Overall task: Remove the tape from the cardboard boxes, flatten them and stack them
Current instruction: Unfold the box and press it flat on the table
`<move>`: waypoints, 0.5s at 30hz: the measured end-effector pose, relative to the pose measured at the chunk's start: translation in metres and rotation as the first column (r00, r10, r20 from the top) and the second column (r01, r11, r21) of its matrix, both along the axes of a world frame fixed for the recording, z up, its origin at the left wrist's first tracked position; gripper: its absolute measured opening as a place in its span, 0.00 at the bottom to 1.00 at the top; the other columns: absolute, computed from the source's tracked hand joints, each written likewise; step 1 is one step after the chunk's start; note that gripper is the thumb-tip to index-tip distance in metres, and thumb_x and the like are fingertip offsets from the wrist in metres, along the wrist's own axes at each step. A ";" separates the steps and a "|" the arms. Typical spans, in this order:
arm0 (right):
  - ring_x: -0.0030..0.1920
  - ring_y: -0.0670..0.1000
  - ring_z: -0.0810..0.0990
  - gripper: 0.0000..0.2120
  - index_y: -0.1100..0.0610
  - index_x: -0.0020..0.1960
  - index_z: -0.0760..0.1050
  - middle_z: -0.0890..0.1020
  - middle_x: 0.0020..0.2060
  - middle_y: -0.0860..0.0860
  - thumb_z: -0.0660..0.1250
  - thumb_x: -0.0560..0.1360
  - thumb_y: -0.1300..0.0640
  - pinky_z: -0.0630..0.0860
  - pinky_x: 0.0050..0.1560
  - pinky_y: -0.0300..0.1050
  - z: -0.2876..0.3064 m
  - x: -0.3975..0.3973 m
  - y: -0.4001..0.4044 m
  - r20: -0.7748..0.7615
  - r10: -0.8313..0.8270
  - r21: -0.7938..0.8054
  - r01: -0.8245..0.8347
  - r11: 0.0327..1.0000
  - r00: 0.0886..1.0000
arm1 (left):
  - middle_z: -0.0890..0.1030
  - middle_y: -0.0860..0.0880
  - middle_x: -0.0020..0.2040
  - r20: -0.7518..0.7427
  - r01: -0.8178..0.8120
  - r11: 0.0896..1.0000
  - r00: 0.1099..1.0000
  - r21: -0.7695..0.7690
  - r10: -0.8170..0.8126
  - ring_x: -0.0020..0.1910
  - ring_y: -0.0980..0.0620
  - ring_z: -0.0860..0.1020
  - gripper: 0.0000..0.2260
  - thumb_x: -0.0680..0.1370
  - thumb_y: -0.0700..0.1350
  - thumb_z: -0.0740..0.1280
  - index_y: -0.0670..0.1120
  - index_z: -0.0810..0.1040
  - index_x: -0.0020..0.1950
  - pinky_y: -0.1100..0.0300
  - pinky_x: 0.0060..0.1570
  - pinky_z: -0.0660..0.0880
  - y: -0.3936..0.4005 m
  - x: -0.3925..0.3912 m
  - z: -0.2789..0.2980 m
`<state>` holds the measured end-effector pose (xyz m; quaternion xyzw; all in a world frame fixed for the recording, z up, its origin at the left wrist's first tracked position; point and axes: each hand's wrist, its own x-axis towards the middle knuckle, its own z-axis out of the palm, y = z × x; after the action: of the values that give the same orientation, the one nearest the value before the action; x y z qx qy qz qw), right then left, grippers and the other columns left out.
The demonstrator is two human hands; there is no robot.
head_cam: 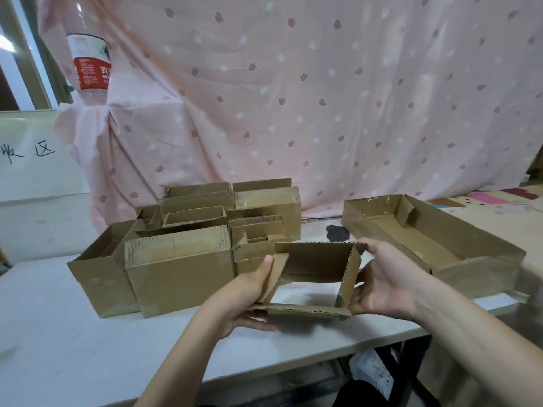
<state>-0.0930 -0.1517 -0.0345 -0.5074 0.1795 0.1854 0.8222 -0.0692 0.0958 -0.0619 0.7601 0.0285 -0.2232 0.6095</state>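
I hold a small brown cardboard box (316, 259) above the white table (88, 342), open at both ends so the table shows through it. My left hand (249, 295) grips its left wall, thumb up along the flap and fingers underneath. My right hand (382, 280) grips its right wall, thumb at the top corner and fingers curled round the lower edge. A cluster of several open cardboard boxes (179, 259) stands just left and behind.
A large shallow cardboard tray (476, 259) sits at the right, near the table's edge. A pink patterned cloth (323, 98) hangs behind. A plastic bottle (89, 60) stands on the draped cloth at upper left. A dark stain (336, 232) marks the table.
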 end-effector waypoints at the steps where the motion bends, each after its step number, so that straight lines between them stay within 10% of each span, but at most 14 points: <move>1: 0.31 0.62 0.79 0.16 0.61 0.55 0.70 0.72 0.43 0.60 0.63 0.76 0.49 0.79 0.46 0.67 -0.001 -0.001 -0.003 -0.032 0.018 0.014 -0.017 1.000 0.999 | 0.81 0.38 0.56 0.043 -0.009 0.999 0.999 0.033 0.008 0.49 0.42 0.82 0.33 0.73 0.72 0.63 0.45 0.81 0.60 0.48 0.51 0.82 0.001 0.002 -0.002; 6: 0.44 0.68 0.85 0.13 0.66 0.57 0.72 0.83 0.47 0.70 0.63 0.81 0.56 0.81 0.47 0.68 -0.017 0.002 -0.020 -0.098 0.066 -0.131 -0.079 0.988 0.993 | 0.80 0.53 0.52 0.170 -0.002 0.983 0.985 0.182 -0.030 0.55 0.50 0.78 0.24 0.76 0.70 0.60 0.56 0.86 0.55 0.60 0.51 0.76 0.006 -0.001 -0.003; 10: 0.35 0.61 0.86 0.09 0.68 0.58 0.75 0.84 0.40 0.65 0.65 0.79 0.64 0.84 0.35 0.58 -0.032 0.007 -0.020 -0.155 0.067 -0.269 -0.107 0.957 0.986 | 0.82 0.56 0.48 0.198 0.019 0.971 0.978 0.236 -0.067 0.50 0.52 0.79 0.18 0.75 0.66 0.66 0.52 0.84 0.44 0.61 0.50 0.74 0.007 0.003 -0.013; 15: 0.42 0.58 0.85 0.18 0.61 0.60 0.78 0.85 0.48 0.60 0.70 0.76 0.50 0.83 0.48 0.60 -0.035 0.010 -0.014 -0.078 0.099 -0.224 -0.114 0.968 0.992 | 0.79 0.49 0.59 0.124 -0.017 0.996 0.992 0.087 0.006 0.54 0.48 0.78 0.17 0.77 0.66 0.64 0.59 0.79 0.59 0.53 0.47 0.80 0.004 0.003 -0.017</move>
<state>-0.0831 -0.1653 -0.0698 -0.6009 0.1993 0.2241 0.7409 -0.0658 0.1002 -0.0793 0.7985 0.0050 -0.1707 0.5773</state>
